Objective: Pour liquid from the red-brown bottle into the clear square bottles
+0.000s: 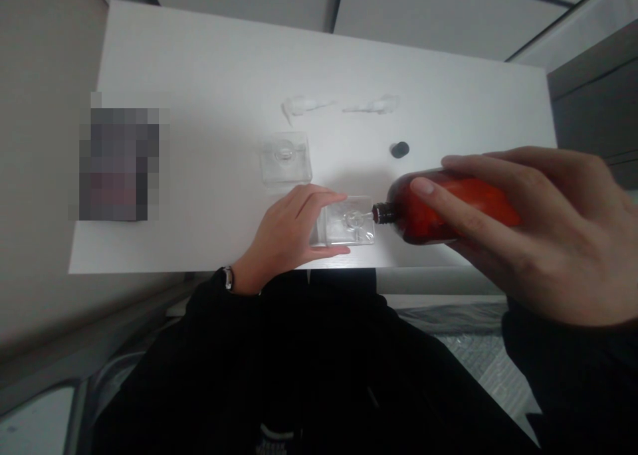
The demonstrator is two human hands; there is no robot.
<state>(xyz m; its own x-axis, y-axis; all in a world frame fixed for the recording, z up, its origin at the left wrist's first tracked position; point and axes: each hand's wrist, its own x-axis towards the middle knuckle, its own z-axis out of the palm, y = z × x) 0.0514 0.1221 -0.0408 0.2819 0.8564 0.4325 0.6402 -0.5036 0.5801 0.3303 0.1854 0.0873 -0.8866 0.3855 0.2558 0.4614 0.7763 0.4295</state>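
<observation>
My left hand [292,226] is closed around the sides of a clear square bottle [346,226] near the table's front edge, fingers on the far side and thumb on the near side. My right hand [543,229] grips a reddish-amber bottle [448,206], tipped so that its black threaded neck points left. That uncapped neck is right beside the round opening of the clear bottle, and a thin clear streak shows between them. Behind my left hand stands a second clear square bottle [285,159] with an open round neck. A small black cap [399,150] lies behind the amber bottle.
Two clear pump heads [304,105] with thin tubes lie farther back on the white table [214,56]. A blurred-out dark object [119,166] is at the table's left end. Pale panels [249,0] stand behind the table's far edge.
</observation>
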